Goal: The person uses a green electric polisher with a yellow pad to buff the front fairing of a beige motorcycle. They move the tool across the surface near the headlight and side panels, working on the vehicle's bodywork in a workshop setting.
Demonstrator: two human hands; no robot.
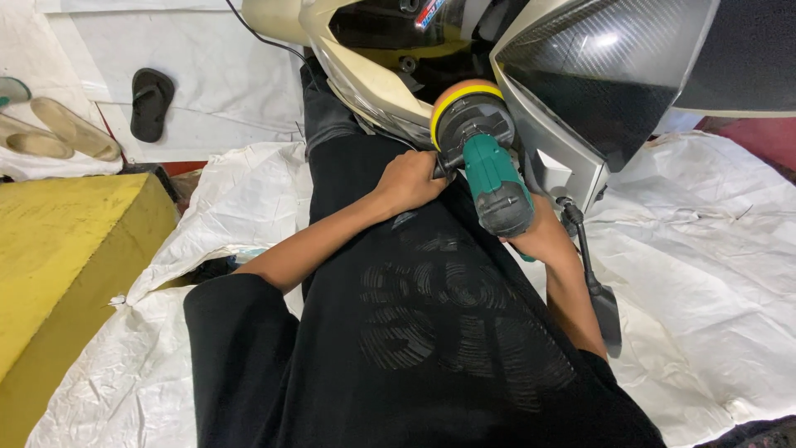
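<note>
A green and black power polisher (491, 170) with a yellow pad (458, 93) is pressed against a cream-coloured scooter body panel (365, 79). My left hand (410, 182) grips the polisher's black side handle. My right hand (543, 236) is wrapped around the rear of the tool's green body, mostly hidden beneath it. A dark carbon-patterned panel (605, 75) of the scooter sits just right of the pad. My black shirt fills the lower middle of the view.
White sheeting (705, 249) covers the floor around me. A yellow block (58, 249) stands at the left. A black sandal (151, 104) and pale sandals (58, 129) lie at the upper left. The polisher's black cord (597, 290) hangs down at the right.
</note>
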